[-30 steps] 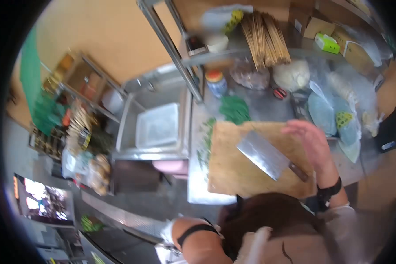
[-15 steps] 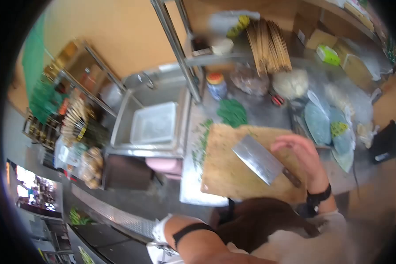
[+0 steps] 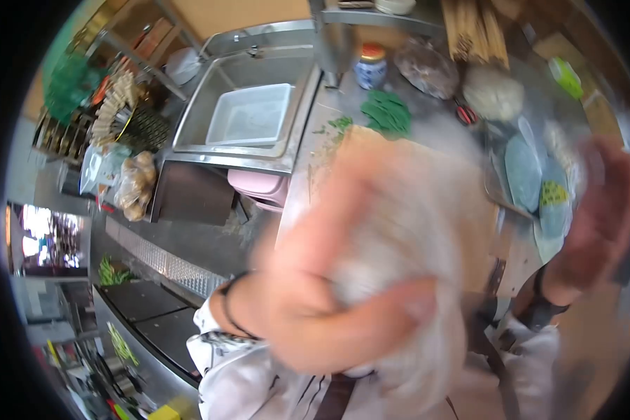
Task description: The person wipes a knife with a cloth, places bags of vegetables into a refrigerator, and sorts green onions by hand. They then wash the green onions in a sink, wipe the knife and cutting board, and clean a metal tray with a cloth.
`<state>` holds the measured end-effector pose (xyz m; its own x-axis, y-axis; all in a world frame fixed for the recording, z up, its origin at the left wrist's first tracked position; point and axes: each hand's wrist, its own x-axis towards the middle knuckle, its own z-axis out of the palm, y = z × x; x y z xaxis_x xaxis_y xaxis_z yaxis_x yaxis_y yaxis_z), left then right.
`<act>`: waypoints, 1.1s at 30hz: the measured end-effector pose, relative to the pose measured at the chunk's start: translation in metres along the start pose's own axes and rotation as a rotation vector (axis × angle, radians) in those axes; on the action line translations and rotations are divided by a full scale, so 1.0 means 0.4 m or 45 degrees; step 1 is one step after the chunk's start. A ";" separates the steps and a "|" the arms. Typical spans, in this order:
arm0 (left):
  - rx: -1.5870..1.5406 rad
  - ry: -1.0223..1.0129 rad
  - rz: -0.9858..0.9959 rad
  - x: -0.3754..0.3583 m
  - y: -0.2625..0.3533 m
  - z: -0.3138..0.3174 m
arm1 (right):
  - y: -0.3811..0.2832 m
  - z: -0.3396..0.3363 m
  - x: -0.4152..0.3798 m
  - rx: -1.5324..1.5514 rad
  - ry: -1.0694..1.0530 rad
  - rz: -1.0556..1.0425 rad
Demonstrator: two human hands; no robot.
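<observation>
A translucent whitish plastic bag (image 3: 406,238), smeared by motion, hangs close to the camera. My left hand (image 3: 308,301) is closed around it, thumb and fingers wrapped on its near side; what the bag contains, I cannot make out. Off to the right, above the packed bags, my right hand (image 3: 598,210) is raised, blurred, fingers stretched and apparently holding nothing. Behind the plastic bag lies a wooden cutting board (image 3: 462,182), largely covered from view. A dark knife handle (image 3: 495,276) shows at the board's near right; its blade is hidden.
Green gloves or cloth (image 3: 386,113) and a red-lidded jar (image 3: 371,66) stand beyond the board. Filled plastic bags (image 3: 525,175) rest on a metal tray at right. Left is a sink (image 3: 189,133) with a white tub (image 3: 250,114). Wooden skewers (image 3: 472,31) lie on the shelf.
My left hand has come up from the lower left into the middle, holding a plastic bag. My right hand has moved away from the board to the right. The camera view has shifted.
</observation>
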<state>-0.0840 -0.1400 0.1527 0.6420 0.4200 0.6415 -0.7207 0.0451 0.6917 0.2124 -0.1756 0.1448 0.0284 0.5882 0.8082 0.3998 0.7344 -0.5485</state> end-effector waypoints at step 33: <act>0.112 0.680 -0.857 -0.029 -0.341 -0.208 | 0.188 0.307 -0.372 0.758 -0.064 1.259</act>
<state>-0.0149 -0.0756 0.0232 0.7003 0.6998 -0.1406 -0.1940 0.3762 0.9060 0.1259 -0.1664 -0.0431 0.0464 0.9984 -0.0330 -0.2725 -0.0191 -0.9620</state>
